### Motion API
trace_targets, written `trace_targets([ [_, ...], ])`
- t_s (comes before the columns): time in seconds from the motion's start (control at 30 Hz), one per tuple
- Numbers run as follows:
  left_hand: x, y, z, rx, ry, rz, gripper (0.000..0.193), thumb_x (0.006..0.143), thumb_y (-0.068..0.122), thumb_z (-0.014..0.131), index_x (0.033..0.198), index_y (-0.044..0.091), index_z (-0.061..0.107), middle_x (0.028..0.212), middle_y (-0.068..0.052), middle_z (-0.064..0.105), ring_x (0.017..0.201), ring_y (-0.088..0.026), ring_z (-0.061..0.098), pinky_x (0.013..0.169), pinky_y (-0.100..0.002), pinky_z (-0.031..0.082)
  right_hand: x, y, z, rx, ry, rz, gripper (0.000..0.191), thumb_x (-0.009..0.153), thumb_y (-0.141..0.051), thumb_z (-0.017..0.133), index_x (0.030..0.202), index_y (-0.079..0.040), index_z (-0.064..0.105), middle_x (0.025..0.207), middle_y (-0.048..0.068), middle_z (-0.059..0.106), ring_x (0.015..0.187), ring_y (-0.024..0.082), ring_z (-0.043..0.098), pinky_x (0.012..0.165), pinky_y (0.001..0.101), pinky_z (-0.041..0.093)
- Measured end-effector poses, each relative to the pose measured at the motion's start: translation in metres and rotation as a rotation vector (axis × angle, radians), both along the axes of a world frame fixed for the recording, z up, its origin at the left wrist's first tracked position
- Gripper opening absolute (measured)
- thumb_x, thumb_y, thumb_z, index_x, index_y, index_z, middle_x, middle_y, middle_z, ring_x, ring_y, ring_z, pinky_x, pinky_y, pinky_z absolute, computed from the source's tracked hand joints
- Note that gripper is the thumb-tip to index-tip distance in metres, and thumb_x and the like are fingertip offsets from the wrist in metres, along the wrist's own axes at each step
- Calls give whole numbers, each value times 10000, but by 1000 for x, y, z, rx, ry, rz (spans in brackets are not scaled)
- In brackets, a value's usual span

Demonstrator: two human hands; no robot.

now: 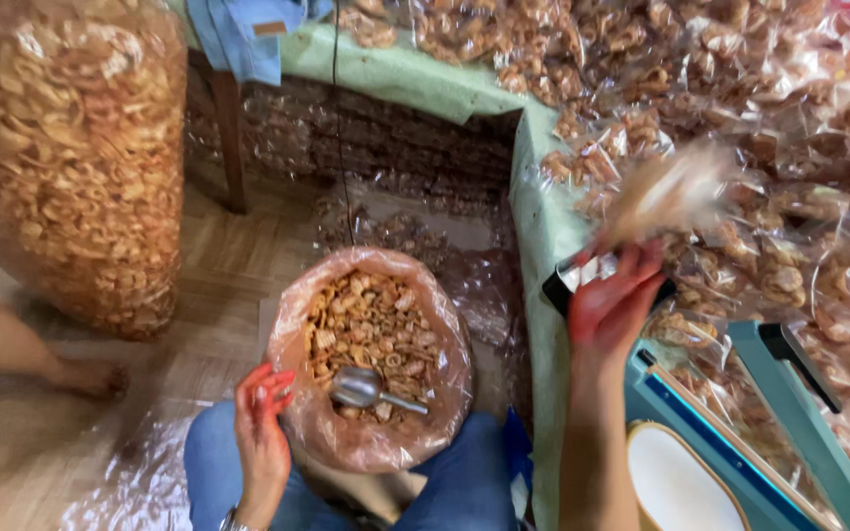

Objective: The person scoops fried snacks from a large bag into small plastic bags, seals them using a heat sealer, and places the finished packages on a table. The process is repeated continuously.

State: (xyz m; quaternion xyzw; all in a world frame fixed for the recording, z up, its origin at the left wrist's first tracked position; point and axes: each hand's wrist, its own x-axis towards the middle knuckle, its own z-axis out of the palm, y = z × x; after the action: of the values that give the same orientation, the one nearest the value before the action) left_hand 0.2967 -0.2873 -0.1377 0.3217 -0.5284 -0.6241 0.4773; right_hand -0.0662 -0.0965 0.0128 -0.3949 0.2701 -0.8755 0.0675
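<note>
Head view: the right hand (614,305) is raised over the table edge, its fingers (641,267) closed around the lower end of a small clear snack packet (663,195), which sticks up and away from the fingertips and is blurred. The left hand (260,425) sits low and near, fingers (273,385) loosely curled against the left rim of an open plastic bag (371,454) of fried snacks, gripping nothing clearly. 1 metal scoop (366,389) lies in the bag, just right of those fingers, not touching them. Right of the raised hand a teal heat sealer (740,433) stands open. Filled packets (789,147) cover the green-clothed table (533,216) beyond. Far left stands a tall sack of snacks (71,157).
</note>
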Motion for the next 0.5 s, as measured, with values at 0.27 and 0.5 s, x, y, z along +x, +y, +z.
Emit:
trace_targets([
  [0.27, -43, 29, 6, -100, 48, -256, 355, 1013, 238, 413, 1290, 20, 449, 1086, -121, 626, 1010, -178, 595, 848, -303, 487, -52, -19, 33, 848, 242, -410, 409, 927, -109, 688, 1310, -57, 554, 1198, 111, 639, 1085, 217, 618, 928, 324, 508],
  [0.5, -60, 41, -4, 88, -40, -353, 293, 1000, 208, 467, 1218, 23, 532, 1026, -105, 647, 935, -162, 618, 784, -294, 502, -116, 59, 9, 2003, 899, -847, 240, 812, -67, 647, 1034, -108, 726, 989, 179, 704, 967, 329, 664, 861, 415, 519],
])
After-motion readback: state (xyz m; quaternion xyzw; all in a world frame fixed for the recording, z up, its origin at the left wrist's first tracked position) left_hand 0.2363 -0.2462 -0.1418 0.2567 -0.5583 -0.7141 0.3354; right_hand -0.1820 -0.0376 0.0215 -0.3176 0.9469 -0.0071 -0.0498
